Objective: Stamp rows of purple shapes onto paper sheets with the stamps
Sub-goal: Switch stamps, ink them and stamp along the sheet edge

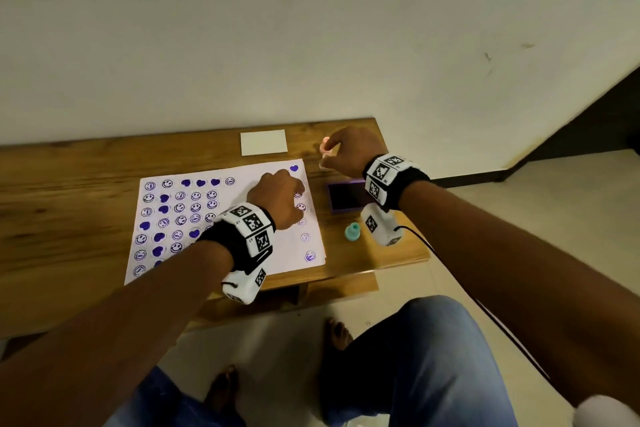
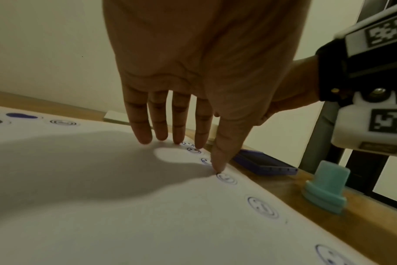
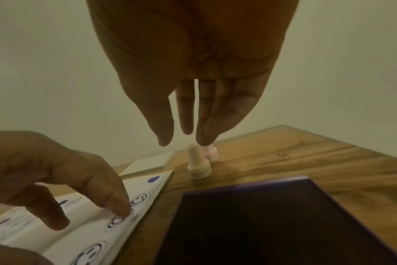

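Nearest, my left hand (image 1: 278, 198) presses straight fingertips (image 2: 218, 167) on the paper sheet (image 1: 221, 218) near the bench's right edge. Beyond the ink pad (image 1: 346, 198), my right hand (image 1: 343, 149) hangs relaxed, holding nothing, above the cream stamp (image 3: 198, 165) and pink stamp (image 3: 210, 152). Risk: a hasty reach topples either.

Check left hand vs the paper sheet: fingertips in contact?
Touching. The left wrist view shows the left hand with fingertips planted on the paper sheet, no gap, shadow meeting them.
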`<state>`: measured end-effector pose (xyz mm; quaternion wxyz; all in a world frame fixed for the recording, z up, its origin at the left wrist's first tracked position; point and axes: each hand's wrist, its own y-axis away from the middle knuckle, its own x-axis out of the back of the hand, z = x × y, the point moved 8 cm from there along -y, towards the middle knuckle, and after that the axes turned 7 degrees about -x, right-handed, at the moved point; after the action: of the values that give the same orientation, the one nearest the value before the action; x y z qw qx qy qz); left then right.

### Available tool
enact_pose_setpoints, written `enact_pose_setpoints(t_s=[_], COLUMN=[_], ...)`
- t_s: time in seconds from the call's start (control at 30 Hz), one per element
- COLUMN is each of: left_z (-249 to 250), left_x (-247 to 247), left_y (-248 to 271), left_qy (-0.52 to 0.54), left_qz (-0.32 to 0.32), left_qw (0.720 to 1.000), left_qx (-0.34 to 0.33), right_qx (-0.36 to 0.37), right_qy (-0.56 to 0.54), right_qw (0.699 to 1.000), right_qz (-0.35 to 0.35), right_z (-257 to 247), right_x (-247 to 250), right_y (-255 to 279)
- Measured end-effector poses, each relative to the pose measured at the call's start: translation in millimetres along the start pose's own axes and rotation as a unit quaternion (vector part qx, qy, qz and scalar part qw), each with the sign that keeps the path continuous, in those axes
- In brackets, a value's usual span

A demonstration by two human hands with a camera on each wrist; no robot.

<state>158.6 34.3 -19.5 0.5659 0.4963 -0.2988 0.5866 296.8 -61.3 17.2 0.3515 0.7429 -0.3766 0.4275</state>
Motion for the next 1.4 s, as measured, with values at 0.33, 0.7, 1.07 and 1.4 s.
enact_pose_setpoints(t_s=[0.33,0.7,1.07,1.4], left_z=[-1.9,23.2,60.2,69.9], left_x=[-1.2,40.4,40.2,37.0], left_y=[-1.9,14.7,41.7,51.5], left_qy=[0.002,0.358,0.425,0.48], left_qz=[0.001,0.139,0.183,0.174], left_qw=[1.0,0.922,0.885,0.859], left_qx=[-0.005,-0.039,-0.059,-0.043], right_qx=[0.017,0.026,-0.002,-0.046], right_qy=[0.048,-0.303,-0.454,-0.587], right_qw=[0.998,0.952,0.891,0.808], right_qz=[-0.023,-0.026,0.009,0.02], right_z=[-5.1,0.3,30.8,45.1], right_x=[-14.7,32.8,25.5,18.0], right_y=[-15.5,53.2,106.7,125.0])
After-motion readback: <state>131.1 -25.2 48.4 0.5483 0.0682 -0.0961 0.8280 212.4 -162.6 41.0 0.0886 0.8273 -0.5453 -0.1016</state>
